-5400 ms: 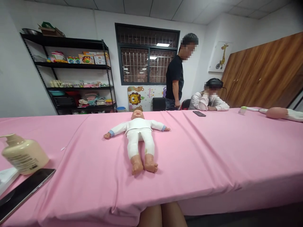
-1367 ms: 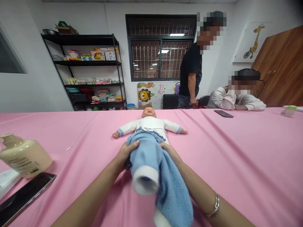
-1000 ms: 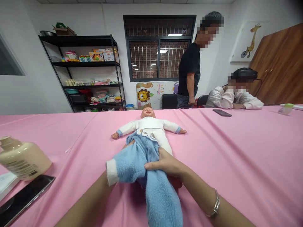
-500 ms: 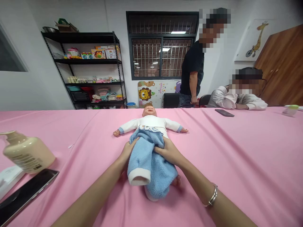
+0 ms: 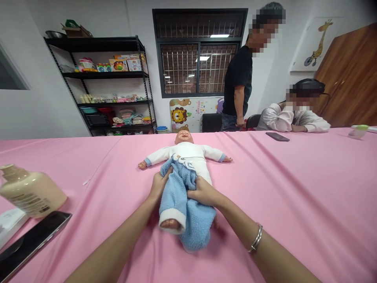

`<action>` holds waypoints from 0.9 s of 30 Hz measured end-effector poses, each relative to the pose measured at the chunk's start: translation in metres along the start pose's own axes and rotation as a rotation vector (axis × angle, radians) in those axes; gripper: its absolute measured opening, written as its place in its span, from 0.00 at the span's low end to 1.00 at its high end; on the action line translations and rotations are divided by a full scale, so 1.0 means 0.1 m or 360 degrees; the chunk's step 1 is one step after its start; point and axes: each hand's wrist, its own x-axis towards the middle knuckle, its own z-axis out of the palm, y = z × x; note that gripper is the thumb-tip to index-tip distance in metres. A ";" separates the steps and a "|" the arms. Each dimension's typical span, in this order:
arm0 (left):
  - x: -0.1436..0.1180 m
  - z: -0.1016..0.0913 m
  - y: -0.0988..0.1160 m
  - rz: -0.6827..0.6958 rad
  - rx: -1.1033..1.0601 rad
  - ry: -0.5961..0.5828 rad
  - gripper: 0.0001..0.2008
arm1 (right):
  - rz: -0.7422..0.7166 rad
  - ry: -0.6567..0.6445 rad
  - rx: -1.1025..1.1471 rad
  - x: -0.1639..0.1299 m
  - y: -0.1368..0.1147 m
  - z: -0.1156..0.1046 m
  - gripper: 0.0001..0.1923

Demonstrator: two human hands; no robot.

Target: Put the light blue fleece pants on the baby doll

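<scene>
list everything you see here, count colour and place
doll: 1, white suit, centre of table
trousers: 1, blue fleece, over doll's legs
table: 1, pink cloth
bottle: 1, cream, left
phone: 1, black, near left
far phone: 1, black, far right
shelf: 1, black, back wall
people: 2, far side
left hand: grips trousers
right hand: grips trousers
</scene>
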 end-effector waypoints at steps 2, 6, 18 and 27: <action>0.04 -0.01 -0.01 0.0162 0.0125 -0.0030 0.21 | 0.0052 0.0012 0.0026 0.01 0.02 -0.01 0.14; 0.14 -0.06 -0.06 0.0400 0.0619 0.0037 0.20 | 0.0121 0.0020 -0.0001 0.01 0.04 -0.02 0.13; 0.04 -0.38 0.37 -0.0017 0.1485 -0.0066 0.28 | 0.0275 0.0015 0.0115 -0.02 0.08 -0.07 0.26; -0.09 -0.11 0.22 -0.0433 0.0011 -0.0650 0.27 | 0.0166 -0.0016 0.0098 -0.03 0.07 -0.05 0.20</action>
